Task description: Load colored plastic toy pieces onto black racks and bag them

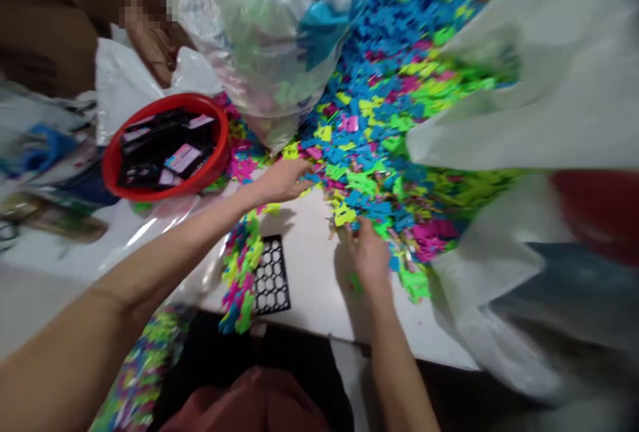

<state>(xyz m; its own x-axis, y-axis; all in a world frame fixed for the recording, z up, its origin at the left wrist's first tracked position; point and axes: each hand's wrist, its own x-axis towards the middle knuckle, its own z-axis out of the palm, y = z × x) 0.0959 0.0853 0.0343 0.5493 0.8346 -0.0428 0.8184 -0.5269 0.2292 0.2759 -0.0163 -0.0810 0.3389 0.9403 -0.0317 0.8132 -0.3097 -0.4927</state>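
Observation:
A big heap of small bright plastic pieces (389, 119), blue, green, yellow and pink, covers the white table (309, 265). My left hand (282, 179) reaches to the heap's near-left edge, fingers curled on the pieces; blur hides what they hold. My right hand (367, 249) rests at the heap's front edge, fingers bent among the pieces. A black tray with a honeycomb of holes (271, 277) lies between my arms. A short stack of coloured pieces (242, 272) lies along its left side.
A red bowl (164, 146) holding dark flat packs stands at the left. A clear plastic bag (269, 39) of pieces stands behind it. White bags (539, 79) crowd the right side. Another person's hand (154, 39) is at the top left.

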